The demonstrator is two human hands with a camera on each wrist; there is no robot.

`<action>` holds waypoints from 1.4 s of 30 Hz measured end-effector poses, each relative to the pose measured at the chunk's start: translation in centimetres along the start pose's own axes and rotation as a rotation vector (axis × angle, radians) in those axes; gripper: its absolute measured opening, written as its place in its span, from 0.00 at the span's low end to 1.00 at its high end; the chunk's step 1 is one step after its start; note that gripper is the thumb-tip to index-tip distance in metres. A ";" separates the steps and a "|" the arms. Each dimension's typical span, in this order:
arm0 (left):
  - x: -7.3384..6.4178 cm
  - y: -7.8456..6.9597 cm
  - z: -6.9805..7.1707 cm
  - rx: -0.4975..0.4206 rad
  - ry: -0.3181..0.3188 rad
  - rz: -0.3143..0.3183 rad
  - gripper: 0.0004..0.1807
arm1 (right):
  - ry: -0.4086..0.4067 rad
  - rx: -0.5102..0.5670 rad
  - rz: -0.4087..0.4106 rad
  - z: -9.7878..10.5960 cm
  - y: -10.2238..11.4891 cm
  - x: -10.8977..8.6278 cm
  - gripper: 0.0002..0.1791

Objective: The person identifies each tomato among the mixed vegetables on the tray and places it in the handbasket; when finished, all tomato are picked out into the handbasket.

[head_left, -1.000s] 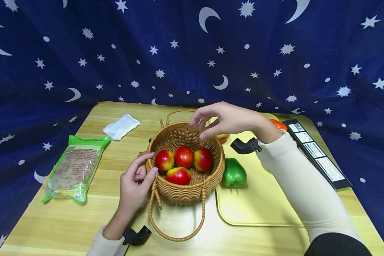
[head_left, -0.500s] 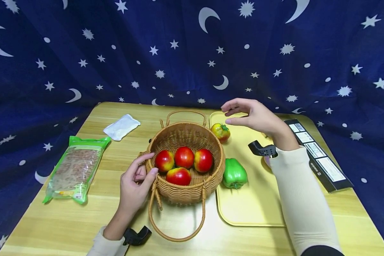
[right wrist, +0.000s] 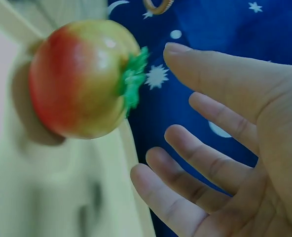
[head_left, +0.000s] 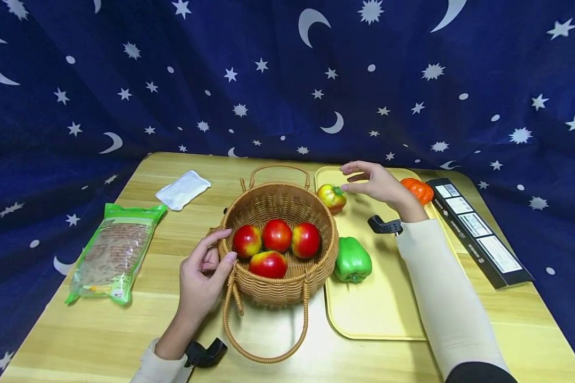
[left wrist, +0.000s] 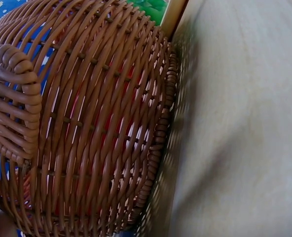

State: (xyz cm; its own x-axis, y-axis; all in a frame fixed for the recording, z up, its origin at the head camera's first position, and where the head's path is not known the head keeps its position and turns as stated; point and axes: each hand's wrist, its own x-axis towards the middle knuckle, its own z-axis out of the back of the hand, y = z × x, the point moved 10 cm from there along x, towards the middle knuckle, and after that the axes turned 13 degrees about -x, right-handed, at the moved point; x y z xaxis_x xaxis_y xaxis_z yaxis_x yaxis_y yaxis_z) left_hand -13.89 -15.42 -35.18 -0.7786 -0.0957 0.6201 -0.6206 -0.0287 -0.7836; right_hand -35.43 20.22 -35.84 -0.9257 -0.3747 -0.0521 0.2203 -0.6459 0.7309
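My left hand (head_left: 203,271) holds the near-left rim of a round wicker basket (head_left: 273,291), thumb and index finger at its edge. Several shiny red-and-yellow fruits (head_left: 276,235) lie inside. The basket's woven side (left wrist: 96,118) fills much of the left wrist view, with red showing through the gaps. Over the tray's far part, my right hand (head_left: 378,185) spreads its thumb and fingers apart, holding nothing. Just to its left sits a red-and-yellow tomato-like fruit (head_left: 331,198) with a green leafy top. In the right wrist view the fingertips (right wrist: 174,133) are apart from this fruit (right wrist: 82,79).
A yellow tray (head_left: 378,324) carries a green bell pepper (head_left: 352,260) close against the basket. An orange-red ribbed vegetable (head_left: 418,190) and a long black box (head_left: 479,234) lie at the right. On the left are a green-edged food packet (head_left: 112,252) and a white pouch (head_left: 183,190).
My right hand has moved from above the basket rightward over the tray, then lowered closer to the tomato-like fruit. The left hand and the basket have stayed in place.
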 end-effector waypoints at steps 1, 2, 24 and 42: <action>0.0 0.0 0.0 0.000 0.000 0.001 0.26 | 0.007 -0.002 -0.003 -0.2 -0.2 0.1 0.28; 0.0 0.1 0.0 -0.002 0.000 0.000 0.27 | 0.012 -0.009 -0.005 -0.3 -0.3 0.1 0.29; 0.0 0.1 0.0 -0.004 -0.003 -0.008 0.26 | 0.056 0.082 -0.027 -3.9 -2.5 -0.2 0.34; 0.0 -0.2 -0.3 0.029 0.000 -0.028 0.25 | -0.015 0.155 0.007 -4.1 -2.9 -1.2 0.27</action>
State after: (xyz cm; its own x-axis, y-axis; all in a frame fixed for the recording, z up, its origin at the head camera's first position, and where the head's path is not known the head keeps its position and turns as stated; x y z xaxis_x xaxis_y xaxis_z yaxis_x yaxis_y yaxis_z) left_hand -13.77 -15.11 -35.01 -0.7608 -0.0948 0.6420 -0.6393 -0.0604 -0.7666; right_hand -33.71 19.80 -40.70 -0.9291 -0.3679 -0.0370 0.1779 -0.5324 0.8276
